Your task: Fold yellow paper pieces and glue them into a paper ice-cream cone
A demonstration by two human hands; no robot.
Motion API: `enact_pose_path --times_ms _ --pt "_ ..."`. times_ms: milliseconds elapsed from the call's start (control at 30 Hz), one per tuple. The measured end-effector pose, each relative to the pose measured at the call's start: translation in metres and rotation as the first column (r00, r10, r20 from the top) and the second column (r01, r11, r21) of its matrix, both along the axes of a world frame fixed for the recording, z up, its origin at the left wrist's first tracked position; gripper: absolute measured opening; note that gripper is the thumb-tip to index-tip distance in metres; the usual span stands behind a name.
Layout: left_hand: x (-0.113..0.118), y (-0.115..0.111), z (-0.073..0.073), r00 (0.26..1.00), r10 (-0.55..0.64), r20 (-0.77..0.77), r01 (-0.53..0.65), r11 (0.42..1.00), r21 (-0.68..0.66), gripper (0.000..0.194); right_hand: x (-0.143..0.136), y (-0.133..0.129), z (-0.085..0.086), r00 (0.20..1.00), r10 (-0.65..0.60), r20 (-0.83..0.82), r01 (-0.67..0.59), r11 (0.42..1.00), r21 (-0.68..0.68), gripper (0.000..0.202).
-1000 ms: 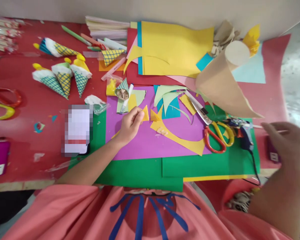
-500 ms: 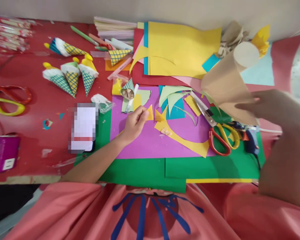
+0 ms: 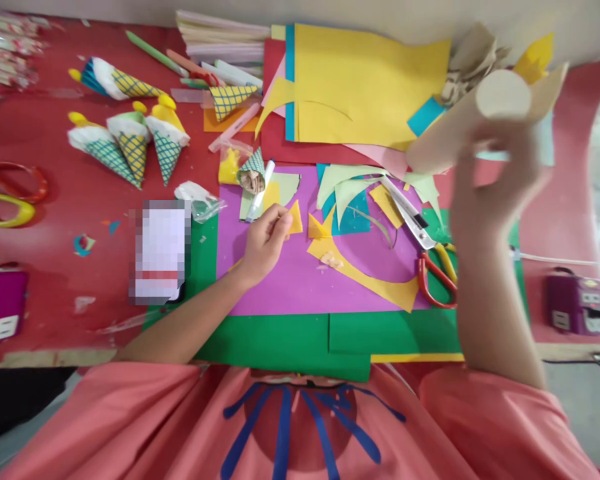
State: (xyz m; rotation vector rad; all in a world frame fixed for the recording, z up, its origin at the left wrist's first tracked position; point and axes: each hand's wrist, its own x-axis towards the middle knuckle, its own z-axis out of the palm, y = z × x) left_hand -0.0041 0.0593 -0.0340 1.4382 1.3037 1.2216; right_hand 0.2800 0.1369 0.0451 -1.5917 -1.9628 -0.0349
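My left hand [image 3: 267, 243] is closed in a pinch on a small folded piece of yellow paper [image 3: 295, 218]. Just right of it, another yellow paper triangle [image 3: 319, 227] rests by a curved yellow paper strip [image 3: 370, 277] on the purple sheet [image 3: 280, 293]. My right hand [image 3: 497, 180], blurred by motion, is raised in front of a brown paper roll [image 3: 443, 137]. Its fingers curve at the roll's white end [image 3: 504, 95]; whether they grip the paper I cannot tell. Below and left of that hand lie large scissors [image 3: 420, 237], their handles partly behind my forearm.
Several decorated paper cones [image 3: 130, 143] lie at the left, above a blurred-out phone [image 3: 161, 250]. Yellow sheets [image 3: 370, 87] are stacked at the back. Green paper offcuts [image 3: 350, 187] lie mid-table. Another pair of scissors [image 3: 15, 193] is far left; a purple box [image 3: 575, 303] stands right.
My right hand has moved up and left from the brown paper's loose near edge. That paper is now turned back, uncovering the table below. My left hand still holds the yellow piece.
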Motion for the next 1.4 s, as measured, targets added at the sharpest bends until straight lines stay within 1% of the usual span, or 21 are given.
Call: enact_pose_path --times_ms 33,67,100,133,200,267,333,400,467,533,600,667,733,767,833,933,1067,1133,1233,1300,1400 --pt "0.000 0.000 0.001 1.000 0.003 -0.003 -0.003 1.000 0.006 0.034 -0.021 -0.012 -0.006 0.987 0.109 -0.114 -0.117 0.991 -0.060 0.022" --pt "0.000 0.000 0.002 1.000 0.002 -0.013 -0.002 1.000 0.008 0.035 -0.041 -0.022 -0.013 0.957 0.216 -0.195 -0.243 0.962 -0.125 0.018" --pt "0.000 0.000 0.003 1.000 0.000 -0.029 0.001 1.000 0.011 0.036 -0.059 -0.029 -0.019 0.931 0.289 -0.224 -0.337 0.914 -0.224 0.017" --pt "-0.001 0.000 0.004 0.999 -0.003 -0.048 0.003 1.000 0.016 0.036 -0.074 -0.033 -0.025 0.920 0.334 -0.206 -0.385 0.868 -0.314 0.018" --pt "-0.001 0.000 0.007 0.997 -0.009 -0.081 0.012 0.999 0.031 0.036 -0.096 -0.036 -0.035 0.912 0.379 -0.155 -0.406 0.791 -0.457 0.024" --pt "-0.001 0.000 0.010 0.995 -0.016 -0.095 0.020 0.999 0.041 0.036 -0.108 -0.035 -0.041 0.930 0.363 -0.057 -0.334 0.774 -0.537 0.024" --pt "-0.001 -0.001 0.010 0.996 -0.021 -0.092 0.024 0.999 0.040 0.034 -0.111 -0.036 -0.044 0.930 0.366 0.000 -0.298 0.756 -0.583 0.019" --pt "-0.001 0.000 0.010 0.996 -0.018 -0.087 0.021 0.999 0.041 0.033 -0.110 -0.039 -0.046 0.917 0.399 -0.009 -0.320 0.723 -0.612 0.015" --pt "0.000 0.000 0.010 0.996 -0.015 -0.083 0.019 0.999 0.043 0.031 -0.106 -0.042 -0.046 0.898 0.436 -0.059 -0.374 0.687 -0.623 0.015" --pt "-0.001 0.000 0.009 0.996 -0.017 -0.084 0.021 0.999 0.046 0.031 -0.099 -0.045 -0.045 0.886 0.444 -0.132 -0.427 0.674 -0.603 0.017" --pt "-0.001 -0.001 0.009 0.996 -0.020 -0.093 0.024 0.999 0.045 0.030 -0.092 -0.047 -0.043 0.887 0.386 -0.255 -0.461 0.691 -0.557 0.018" --pt "0.000 -0.004 0.009 0.992 -0.033 -0.121 0.040 0.998 0.054 0.030 -0.086 -0.051 -0.041 0.869 0.238 -0.434 -0.456 0.726 -0.515 0.016" --pt "0.002 -0.008 0.010 0.982 -0.069 -0.173 0.085 0.993 0.083 0.028 -0.083 -0.058 -0.043 0.787 0.071 -0.613 -0.449 0.749 -0.488 0.017" --pt "0.003 -0.011 0.011 0.972 -0.099 -0.213 0.123 0.987 0.101 0.027 -0.083 -0.062 -0.045 0.725 0.005 -0.689 -0.462 0.745 -0.481 0.020" --pt "0.005 -0.015 0.012 0.952 -0.158 -0.264 0.196 0.973 0.123 0.022 -0.087 -0.071 -0.052 0.593 -0.069 -0.802 -0.537 0.709 -0.457 0.022" --pt "0.008 -0.018 0.012 0.934 -0.200 -0.297 0.236 0.968 0.091 0.020 -0.095 -0.081 -0.064 0.470 -0.089 -0.878 -0.588 0.710 -0.387 0.022" --pt "0.007 -0.015 0.009 0.932 -0.170 -0.320 0.191 0.981 0.034 0.024 -0.098 -0.081 -0.075 0.325 -0.053 -0.944 -0.612 0.749 -0.253 0.021" --pt "0.007 -0.014 0.009 0.926 -0.155 -0.344 0.176 0.984 0.029 0.026 -0.097 -0.078 -0.077 0.271 -0.053 -0.961 -0.622 0.753 -0.217 0.022" --pt "0.007 -0.012 0.009 0.917 -0.152 -0.369 0.171 0.985 0.018 0.028 -0.094 -0.075 -0.080 0.230 -0.095 -0.969 -0.647 0.728 -0.225 0.024" --pt "0.007 -0.011 0.010 0.916 -0.159 -0.368 0.173 0.985 0.006 0.029 -0.093 -0.075 -0.082 0.232 -0.133 -0.964 -0.660 0.706 -0.256 0.023" --pt "0.007 -0.012 0.009 0.926 -0.168 -0.339 0.180 0.984 0.002 0.028 -0.091 -0.075 -0.083 0.234 -0.186 -0.954 -0.656 0.694 -0.297 0.021"
